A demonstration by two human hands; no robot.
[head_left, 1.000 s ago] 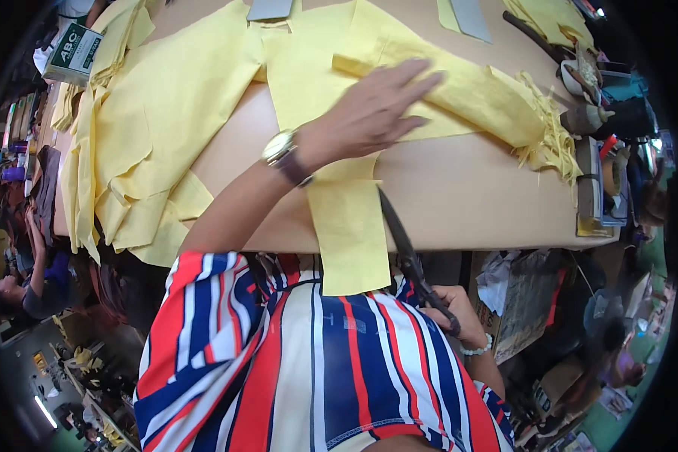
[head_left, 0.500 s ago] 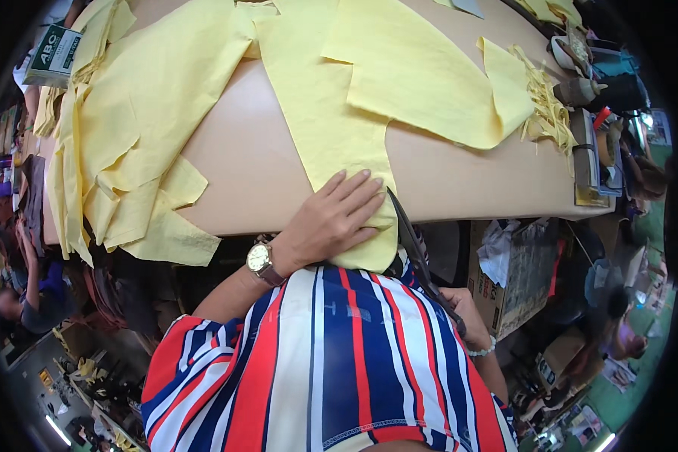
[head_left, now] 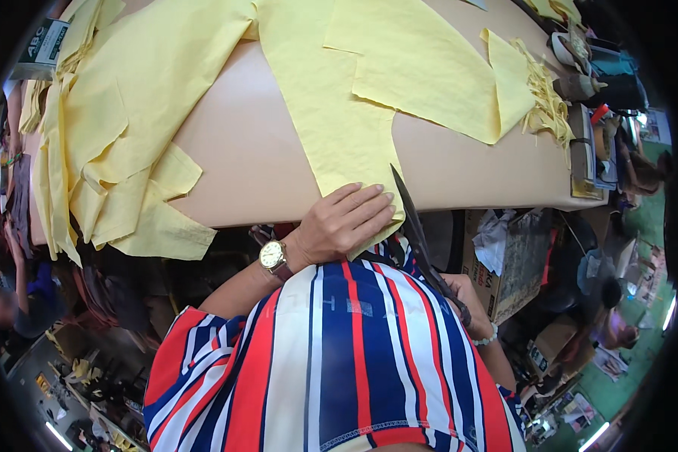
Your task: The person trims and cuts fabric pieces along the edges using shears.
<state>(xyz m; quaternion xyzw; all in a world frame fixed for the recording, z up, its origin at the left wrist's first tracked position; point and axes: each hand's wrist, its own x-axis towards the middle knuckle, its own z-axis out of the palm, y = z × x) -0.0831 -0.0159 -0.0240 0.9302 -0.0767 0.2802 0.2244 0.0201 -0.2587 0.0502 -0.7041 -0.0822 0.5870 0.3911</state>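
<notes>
The long tan table (head_left: pixel 248 162) takes up most of the view, and nearly all of it is under pale yellow cloth: a heap of cut pieces (head_left: pixel 105 143) draped over its far left end, a broad flat panel (head_left: pixel 422 68) toward the right, and between them the yellow strip (head_left: pixel 328 113) being worked, which runs down the table and hangs over the near edge right in front of the person in the striped shirt. The left hand (head_left: pixel 346 220) lies flat on that strip exactly at the table's edge, fingers spread and pressing it down, a gold wristwatch (head_left: pixel 273 256) on the wrist. The right hand (head_left: pixel 459 297) sits lower, below the table's edge, its grip closed around the handles of the dark scissors (head_left: pixel 418 233), whose blades point up beside the strip's right edge, just next to the left fingertips; from here I can't tell whether the blades are parted or together. To cut well, I'd say the flat hand should keep the cloth taut without bunching it, the fingertips staying clear of the blade line, and the scissors should follow the strip's edge in long, steady bites. A tangle of yellow offcuts (head_left: pixel 546 98) sits at the far right end.
</notes>
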